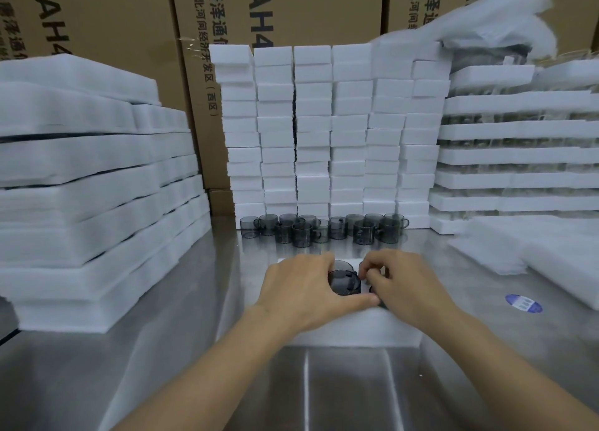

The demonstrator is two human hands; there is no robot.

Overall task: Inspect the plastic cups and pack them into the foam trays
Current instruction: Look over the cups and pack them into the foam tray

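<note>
- Head view: a person's two bare arms reach forward over a steel worktop (162, 365).
- The left hand (304, 288) curls round a dark see-through cup (345, 281), fingers over its far side and thumb along its near side.
- The cup sits upright between the two hands, over a white foam tray (340, 331) that lies flat on the worktop under them.
- The right hand (405, 284) has its fingers bent, the tips touching the cup's right side; whether it grips the cup cannot be told.
- Beyond the hands, well apart from them, a row of cups (324, 229) of the same kind stands upright at the back of the worktop.
- Just behind that row rises a wall of stacked white foam blocks (324, 122).
- To the left stands a tall pile of foam sheets (81, 187).
- To the right are stacked trays (518, 155), and more foam sheets lie low in front of them.
- A blue oval sticker (523, 303) is on the worktop right of the right hand.
- Printed cardboard boxes (129, 25) fill the background.
</note>
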